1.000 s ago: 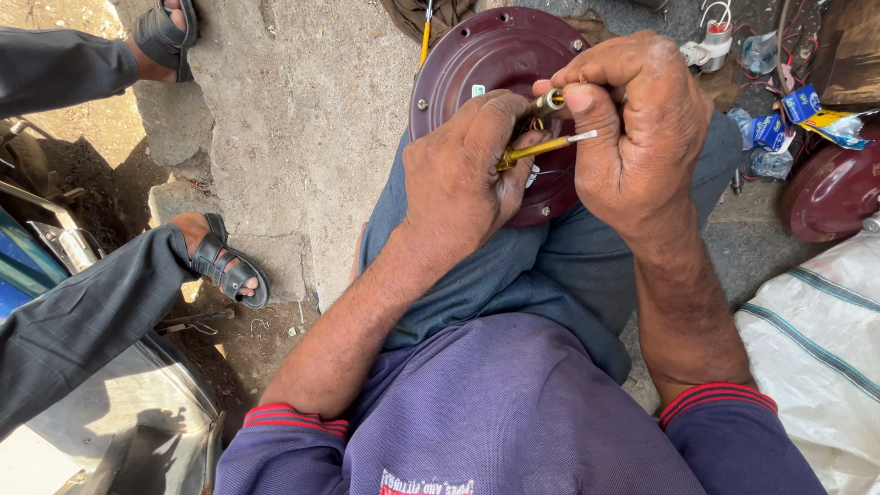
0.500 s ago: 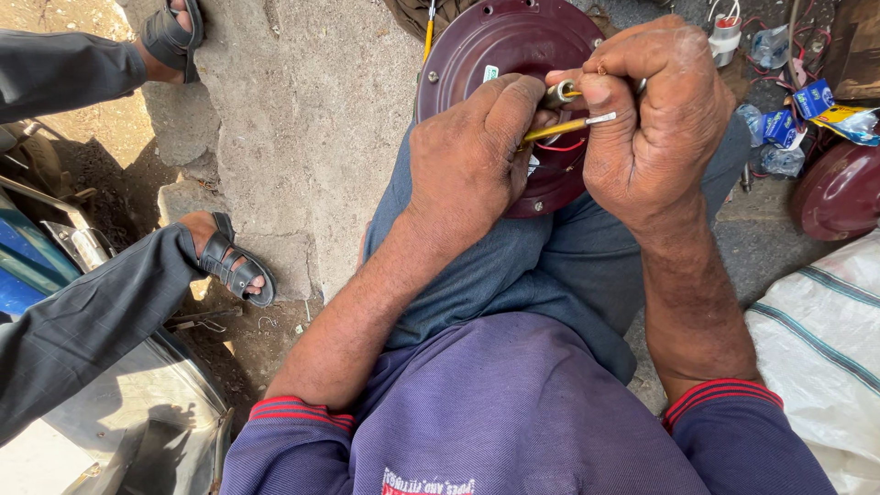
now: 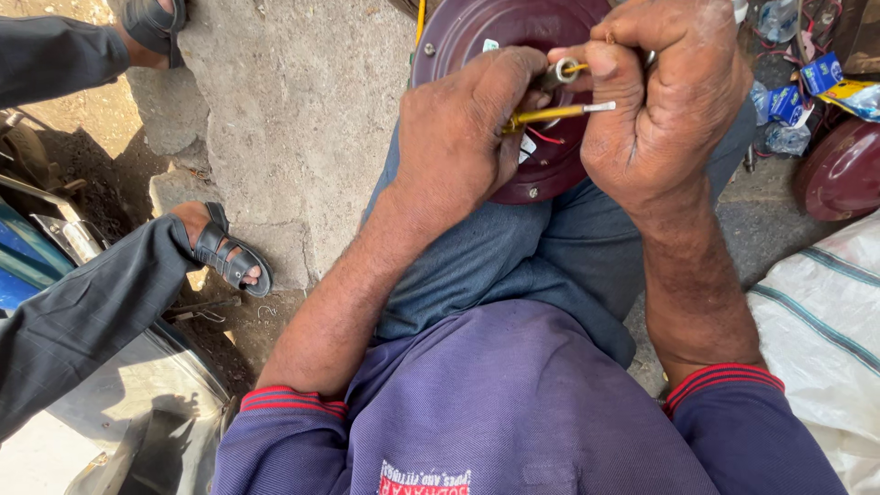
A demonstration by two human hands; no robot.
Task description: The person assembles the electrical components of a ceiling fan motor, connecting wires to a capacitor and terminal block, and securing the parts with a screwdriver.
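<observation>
A round maroon metal motor housing (image 3: 477, 37) rests on my lap, over my grey trousers. My left hand (image 3: 463, 133) is closed on a bundle of thin yellow-sleeved wires (image 3: 550, 114) that runs to the right just above the housing. My right hand (image 3: 669, 101) pinches the same wires and a small metal-tipped end between thumb and forefinger. A red wire shows under the yellow ones. The centre of the housing is hidden behind both hands.
Another person's legs in dark trousers and black sandals (image 3: 225, 257) stand at the left on a rough concrete slab (image 3: 302, 128). A second maroon housing (image 3: 839, 174), blue packets (image 3: 816, 73) and a white woven sack (image 3: 825, 330) lie at the right. A shiny metal surface sits bottom left.
The view has closed in and the hands with the wires now sit higher in the frame. The fingers have shifted slightly along the yellow wires.
</observation>
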